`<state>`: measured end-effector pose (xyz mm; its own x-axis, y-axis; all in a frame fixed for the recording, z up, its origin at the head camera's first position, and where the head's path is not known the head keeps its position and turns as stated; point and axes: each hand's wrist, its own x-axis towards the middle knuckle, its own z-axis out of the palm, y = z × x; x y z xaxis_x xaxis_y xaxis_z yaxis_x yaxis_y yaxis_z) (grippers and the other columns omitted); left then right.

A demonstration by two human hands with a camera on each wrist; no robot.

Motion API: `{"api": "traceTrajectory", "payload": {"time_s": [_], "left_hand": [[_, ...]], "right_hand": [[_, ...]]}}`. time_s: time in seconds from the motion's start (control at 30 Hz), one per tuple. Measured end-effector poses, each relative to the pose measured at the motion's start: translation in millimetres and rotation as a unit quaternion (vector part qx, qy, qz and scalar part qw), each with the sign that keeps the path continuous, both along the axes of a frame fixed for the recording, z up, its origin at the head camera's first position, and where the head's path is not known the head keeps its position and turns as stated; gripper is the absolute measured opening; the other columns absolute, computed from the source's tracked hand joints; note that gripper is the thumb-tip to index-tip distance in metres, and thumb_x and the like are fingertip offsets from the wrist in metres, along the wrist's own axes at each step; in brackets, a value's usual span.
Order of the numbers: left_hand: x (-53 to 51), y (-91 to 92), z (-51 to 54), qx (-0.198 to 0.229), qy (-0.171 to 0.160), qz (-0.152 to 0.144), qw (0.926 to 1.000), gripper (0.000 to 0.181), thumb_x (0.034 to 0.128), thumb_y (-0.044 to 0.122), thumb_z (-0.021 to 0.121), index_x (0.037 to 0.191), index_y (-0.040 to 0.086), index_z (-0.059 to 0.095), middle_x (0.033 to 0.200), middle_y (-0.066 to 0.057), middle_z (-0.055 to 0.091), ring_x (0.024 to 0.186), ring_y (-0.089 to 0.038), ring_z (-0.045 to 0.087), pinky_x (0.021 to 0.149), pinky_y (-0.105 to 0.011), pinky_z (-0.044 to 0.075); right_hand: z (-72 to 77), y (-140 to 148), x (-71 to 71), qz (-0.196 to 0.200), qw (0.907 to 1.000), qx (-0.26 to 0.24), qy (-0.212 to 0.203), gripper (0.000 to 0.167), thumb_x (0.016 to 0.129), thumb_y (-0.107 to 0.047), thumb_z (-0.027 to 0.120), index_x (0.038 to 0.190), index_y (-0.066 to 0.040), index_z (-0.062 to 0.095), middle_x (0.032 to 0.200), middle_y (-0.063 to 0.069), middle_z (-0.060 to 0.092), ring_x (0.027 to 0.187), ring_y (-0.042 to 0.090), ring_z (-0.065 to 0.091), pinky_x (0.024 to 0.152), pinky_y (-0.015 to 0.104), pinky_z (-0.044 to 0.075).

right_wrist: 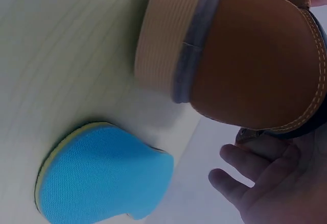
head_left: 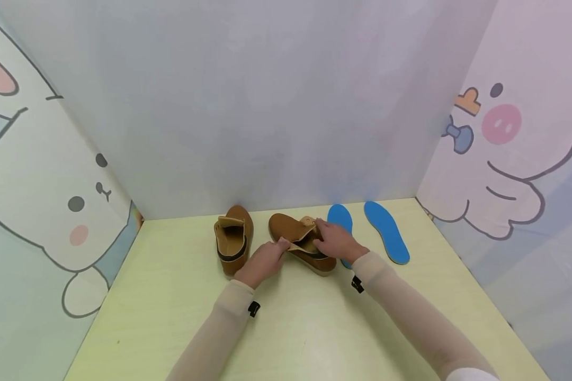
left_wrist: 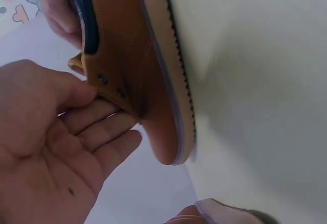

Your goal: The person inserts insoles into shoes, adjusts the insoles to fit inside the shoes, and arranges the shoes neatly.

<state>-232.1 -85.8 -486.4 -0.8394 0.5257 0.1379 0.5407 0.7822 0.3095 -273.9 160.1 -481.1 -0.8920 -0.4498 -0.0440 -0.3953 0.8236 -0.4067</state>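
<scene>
A brown lace-less shoe [head_left: 291, 228] lies on the pale table with its toe to the far left and its opening spread. My left hand [head_left: 265, 259] pinches the near eyelet flap [left_wrist: 110, 83] between thumb and fingers. On the far side, my right hand [head_left: 337, 241] grips the other flap [right_wrist: 248, 135], its thumb over the opening. The heel [right_wrist: 255, 55] fills much of the right wrist view. Left of my left hand stands the matching brown shoe [head_left: 238, 214], upright with its tongue folded up.
Two blue insoles lie to the right: one [head_left: 339, 214] partly under my right hand, the other [head_left: 386, 230] farther right. A grey wall [head_left: 276, 106] closes the back of the table [head_left: 295, 328]. Cartoon-printed panels stand at both sides.
</scene>
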Motion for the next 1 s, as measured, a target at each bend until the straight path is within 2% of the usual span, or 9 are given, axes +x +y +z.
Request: {"api": "traceTrajectory", "payload": {"time_s": [0.1, 0.2, 0.37, 0.47, 0.6, 0.73, 0.83, 0.93, 1.0], "left_hand": [[-5.0, -1.0, 4.9, -0.019, 0.0, -0.009, 0.9998, 0.016, 0.1021, 0.005, 0.06, 0.111, 0.011, 0.072, 0.088, -0.006, 0.071, 0.068, -0.014, 0.058, 0.064, -0.031, 0.05], [-8.8, -1.4, 7.5, -0.03, 0.004, -0.009, 0.9995, 0.018, 0.0992, 0.006, 0.066, 0.111, 0.014, 0.075, 0.099, -0.004, 0.074, 0.075, -0.016, 0.062, 0.07, -0.031, 0.053], [-16.0, 3.6, 6.2, -0.031, 0.046, -0.002, 0.9984, 0.009, 0.0909, 0.011, 0.078, 0.099, 0.012, 0.075, 0.091, 0.001, 0.071, 0.075, -0.015, 0.064, 0.067, -0.031, 0.053], [-21.3, 7.2, 4.2, -0.042, 0.075, 0.007, 0.9963, 0.025, 0.0869, 0.017, 0.083, 0.103, 0.012, 0.065, 0.096, -0.001, 0.068, 0.073, -0.016, 0.063, 0.064, -0.032, 0.053], [-24.0, 10.2, 1.9, -0.077, 0.105, 0.002, 0.9914, 0.052, 0.0852, 0.02, 0.085, 0.124, 0.017, 0.05, 0.117, -0.006, 0.058, 0.056, -0.013, 0.053, 0.051, -0.026, 0.046], [-23.4, 13.0, 3.4, -0.127, 0.153, -0.041, 0.9793, 0.078, 0.0899, 0.006, 0.077, 0.153, 0.029, 0.038, 0.139, -0.014, 0.047, 0.042, -0.009, 0.038, 0.041, -0.022, 0.036], [-23.6, 15.7, 6.7, -0.174, 0.184, -0.071, 0.9649, 0.086, 0.0916, 0.0, 0.071, 0.159, 0.037, 0.034, 0.152, -0.014, 0.039, 0.04, -0.008, 0.033, 0.04, -0.02, 0.033], [-25.0, 17.7, 9.9, -0.209, 0.178, -0.083, 0.9581, 0.075, 0.0945, 0.001, 0.069, 0.155, 0.036, 0.043, 0.156, -0.011, 0.035, 0.043, -0.008, 0.035, 0.043, -0.02, 0.034], [-25.9, 18.3, 12.4, -0.219, 0.156, -0.076, 0.9601, 0.067, 0.0957, 0.003, 0.069, 0.153, 0.031, 0.048, 0.156, -0.01, 0.034, 0.045, -0.009, 0.04, 0.044, -0.02, 0.036]], "right_hand": [[-3.6, 1, -1.8, -0.009, 0.9991, -0.019, -0.037, 0.069, 0.105, -0.03, 0.053, 0.16, 0.001, 0.024, 0.111, 0.016, 0.067, 0.087, 0.028, 0.067, 0.082, 0.044, 0.053], [-4.9, 0, -3.3, -0.012, 0.998, -0.026, -0.057, 0.064, 0.105, -0.03, 0.051, 0.159, -0.003, 0.03, 0.07, 0.002, 0.056, 0.053, 0.015, 0.048, 0.058, 0.034, 0.043], [-4.2, -1, -3.1, -0.016, 0.9963, -0.051, -0.068, 0.049, 0.105, -0.027, 0.05, 0.15, -0.007, 0.046, 0.072, 0.001, 0.06, 0.054, 0.015, 0.051, 0.053, 0.032, 0.042], [-3.1, -2, -3.2, -0.017, 0.9964, -0.055, -0.062, 0.044, 0.105, -0.025, 0.052, 0.145, -0.008, 0.051, 0.078, -0.001, 0.061, 0.06, 0.016, 0.055, 0.058, 0.034, 0.045], [-6.1, -3, -3.7, -0.01, 0.9972, -0.046, -0.058, 0.044, 0.105, -0.027, 0.052, 0.144, -0.007, 0.052, 0.082, -0.001, 0.064, 0.064, 0.016, 0.058, 0.06, 0.034, 0.047], [-7.2, -3, -4.1, -0.013, 0.9973, -0.044, -0.058, 0.046, 0.105, -0.027, 0.051, 0.146, -0.007, 0.051, 0.093, 0.0, 0.067, 0.07, 0.014, 0.06, 0.065, 0.035, 0.049], [-6.7, -2, -4.7, -0.02, 0.9971, -0.046, -0.056, 0.047, 0.105, -0.027, 0.05, 0.147, -0.008, 0.05, 0.094, 0.002, 0.067, 0.071, 0.015, 0.06, 0.067, 0.037, 0.05], [-7.9, -2, -5.6, -0.02, 0.9976, -0.041, -0.052, 0.05, 0.105, -0.028, 0.05, 0.151, -0.008, 0.047, 0.093, 0.003, 0.068, 0.07, 0.015, 0.06, 0.067, 0.036, 0.05], [-9.8, -2, -6.2, -0.018, 0.998, -0.033, -0.051, 0.053, 0.105, -0.028, 0.05, 0.153, -0.006, 0.043, 0.094, 0.003, 0.068, 0.07, 0.013, 0.06, 0.066, 0.034, 0.049]]}}
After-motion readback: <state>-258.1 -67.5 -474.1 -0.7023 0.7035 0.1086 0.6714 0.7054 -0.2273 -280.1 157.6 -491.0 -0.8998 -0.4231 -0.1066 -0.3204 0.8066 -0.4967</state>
